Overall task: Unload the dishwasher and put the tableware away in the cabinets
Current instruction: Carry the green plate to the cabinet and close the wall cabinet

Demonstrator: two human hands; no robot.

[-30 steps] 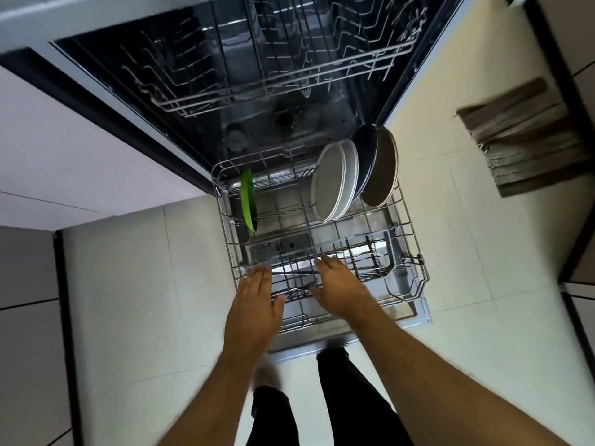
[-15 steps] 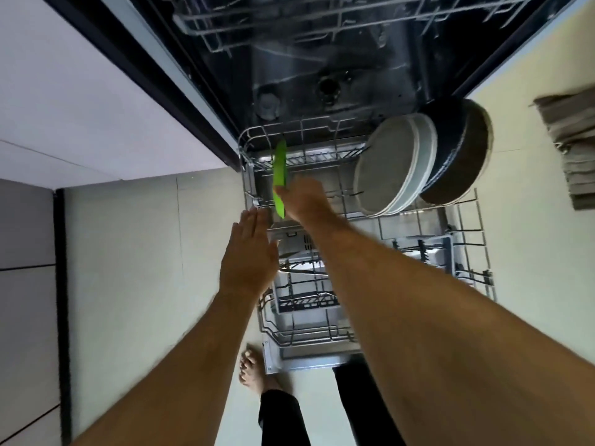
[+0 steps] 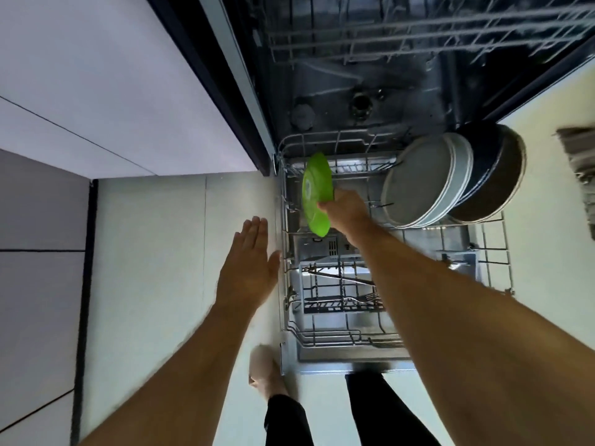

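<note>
The dishwasher's lower wire rack (image 3: 495,252) is pulled out over the open door. My right hand (image 3: 346,210) grips the right edge of a green plate (image 3: 315,191) at the rack's back left, and the plate is tilted so its face shows. My left hand (image 3: 248,268) hovers flat and empty over the floor just left of the rack. Two pale grey plates (image 3: 418,181) stand on edge at the back right, with a dark round pan (image 3: 492,175) behind them. Cutlery (image 3: 341,278) lies in the basket near the rack's front.
The upper rack (image 3: 418,30) sits inside the dark dishwasher tub. White cabinet fronts (image 3: 96,91) run along the left. A striped mat (image 3: 579,169) lies on the tiled floor at the right edge. My bare foot (image 3: 264,368) stands beside the door's front left corner.
My right hand reached from the rack's front to the green plate and took hold of it, tilting it out of its slot. My left hand drew away to the left of the rack.
</note>
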